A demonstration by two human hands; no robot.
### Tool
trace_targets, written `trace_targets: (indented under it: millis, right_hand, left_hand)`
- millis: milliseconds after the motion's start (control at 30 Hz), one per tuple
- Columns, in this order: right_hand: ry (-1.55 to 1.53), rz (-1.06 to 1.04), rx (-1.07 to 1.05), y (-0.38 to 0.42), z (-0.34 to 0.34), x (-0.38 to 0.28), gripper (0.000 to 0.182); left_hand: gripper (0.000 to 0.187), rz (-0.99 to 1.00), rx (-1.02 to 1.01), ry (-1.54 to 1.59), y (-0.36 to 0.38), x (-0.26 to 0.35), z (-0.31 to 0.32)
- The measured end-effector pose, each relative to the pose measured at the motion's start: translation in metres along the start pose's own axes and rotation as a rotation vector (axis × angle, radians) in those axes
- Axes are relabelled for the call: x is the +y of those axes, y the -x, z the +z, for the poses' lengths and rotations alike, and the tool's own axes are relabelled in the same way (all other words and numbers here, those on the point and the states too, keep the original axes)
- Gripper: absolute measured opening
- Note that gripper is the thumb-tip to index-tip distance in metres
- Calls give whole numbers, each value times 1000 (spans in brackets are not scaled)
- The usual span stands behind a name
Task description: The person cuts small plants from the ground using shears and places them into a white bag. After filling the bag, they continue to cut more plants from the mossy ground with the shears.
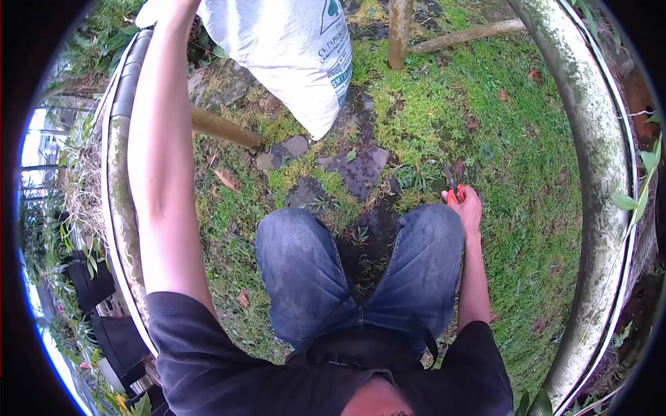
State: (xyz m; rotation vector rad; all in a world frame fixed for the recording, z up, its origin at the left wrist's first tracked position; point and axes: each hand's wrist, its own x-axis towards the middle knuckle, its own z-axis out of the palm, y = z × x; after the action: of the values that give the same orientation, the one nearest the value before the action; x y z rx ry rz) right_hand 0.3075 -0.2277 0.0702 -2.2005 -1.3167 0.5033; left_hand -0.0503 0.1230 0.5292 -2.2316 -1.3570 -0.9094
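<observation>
My right hand point(472, 209) is beside my right knee, closed around the orange handles of a pair of scissors point(453, 194). Their dark blades point away from me, just above the grass. My left arm point(161, 145) stretches forward along the left side, and its hand lies beyond the top edge of the picture. Close to that forearm is a white woven sack point(277, 59) with green and dark print. One corner of the sack points down toward the mossy ground, and its upper part is cut off by the frame.
Mossy grass point(513, 201) with flat dark stones point(361, 170) lies around my bent knees. A thin post point(400, 35) rises ahead, with a pole point(468, 36) slanting right. A thick pale pipe point(590, 90) curves along the right. Black pots point(118, 343) stand at left.
</observation>
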Motion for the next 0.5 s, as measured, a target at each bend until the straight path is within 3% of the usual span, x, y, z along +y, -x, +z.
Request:
trace_targets:
  millis: [33,67,167,200,333,367,400,433,467,500]
  right_hand:
    - [-6,6,-1,0,1,-2,54]
    - [-17,3,-1,0,2,-3,54]
    - [-19,-1,2,-2,2,-1,55]
    - [-6,-4,12,-1,2,-1,56]
    - [4,60,32,12,7,20,59]
    - [-7,71,44,14,9,26,59]
    - [22,91,51,17,6,28,59]
    - [13,144,42,21,4,31,59]
    - [4,196,34,23,1,36,59]
    - [-7,250,25,26,0,40,58]
  left_hand:
    - [33,79,64,43,14,16,-1]
    - [44,3,-66,-166,15,30,-8]
    - [59,151,120,-187,32,5,47]
    - [71,66,-61,-216,47,40,32]
    - [62,471,834,-508,74,77,112]
    - [43,535,442,-218,105,106,110]
    - [25,470,79,85,137,136,107]
    - [25,558,-51,42,143,160,117]
    - [33,690,-300,161,156,167,153]
    - [42,671,-648,253,172,185,162]
